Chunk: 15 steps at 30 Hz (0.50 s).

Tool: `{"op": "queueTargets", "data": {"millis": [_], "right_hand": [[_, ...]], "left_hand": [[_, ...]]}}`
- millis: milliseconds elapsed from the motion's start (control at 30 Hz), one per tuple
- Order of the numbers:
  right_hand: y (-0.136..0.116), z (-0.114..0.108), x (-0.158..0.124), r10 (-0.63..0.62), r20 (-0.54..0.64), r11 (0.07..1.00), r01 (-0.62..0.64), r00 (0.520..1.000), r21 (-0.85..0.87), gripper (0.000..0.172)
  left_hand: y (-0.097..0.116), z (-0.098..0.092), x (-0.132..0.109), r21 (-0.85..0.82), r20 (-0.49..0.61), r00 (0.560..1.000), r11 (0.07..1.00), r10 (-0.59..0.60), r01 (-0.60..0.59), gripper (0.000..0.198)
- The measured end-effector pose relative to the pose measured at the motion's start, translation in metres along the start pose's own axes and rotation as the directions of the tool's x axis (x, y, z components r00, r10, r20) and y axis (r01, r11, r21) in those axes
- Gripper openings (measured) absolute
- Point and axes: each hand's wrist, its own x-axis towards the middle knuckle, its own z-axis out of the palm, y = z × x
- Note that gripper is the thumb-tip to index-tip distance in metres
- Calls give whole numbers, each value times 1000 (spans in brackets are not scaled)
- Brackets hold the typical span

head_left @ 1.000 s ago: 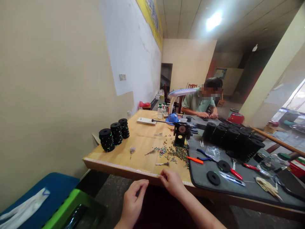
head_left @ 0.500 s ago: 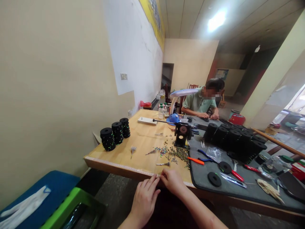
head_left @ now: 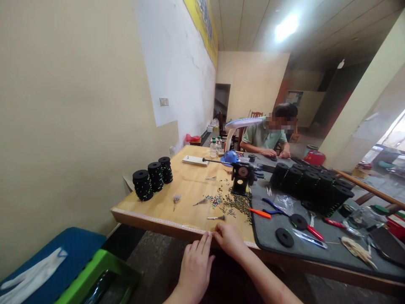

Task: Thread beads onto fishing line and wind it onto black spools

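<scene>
At the front edge of the wooden table [head_left: 164, 211], my left hand [head_left: 196, 259] has its fingers stretched out side by side, with the thumb apart. Its fingertips rest on the edge strip, close to the fingertips of my right hand [head_left: 229, 241]. That right hand is curled in a pinch; anything between its fingers is too small or hidden to make out. Just beyond lies a thin tool with a dark bristly end [head_left: 217, 218]. Behind it are a pile of small brassy pieces [head_left: 238, 203] and some coloured beads [head_left: 216, 200].
Black spools [head_left: 143, 185] with green-dotted cord stand at left. A black clamp-like device [head_left: 241, 179] stands mid-table. The grey mat [head_left: 268, 240] at right bears pliers [head_left: 275, 207], black discs [head_left: 284, 237] and dark spools [head_left: 311, 183]. Across the table a person [head_left: 265, 137] works under a lamp.
My left hand has shifted slightly right, its fingers straighter and closer together. My right hand stays nearly in place at the table edge.
</scene>
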Motion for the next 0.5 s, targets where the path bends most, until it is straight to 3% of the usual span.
{"op": "queueTargets", "data": {"millis": [267, 500], "right_hand": [[0, -11, -7, -8, 20, 1000, 8, 1000, 25, 18], [25, -27, -22, 36, 13, 999, -37, 999, 8, 19]], "left_hand": [[21, -8, 17, 142, 109, 991, 988, -79, 63, 42], [31, -8, 25, 267, 153, 986, 963, -67, 23, 40]]}}
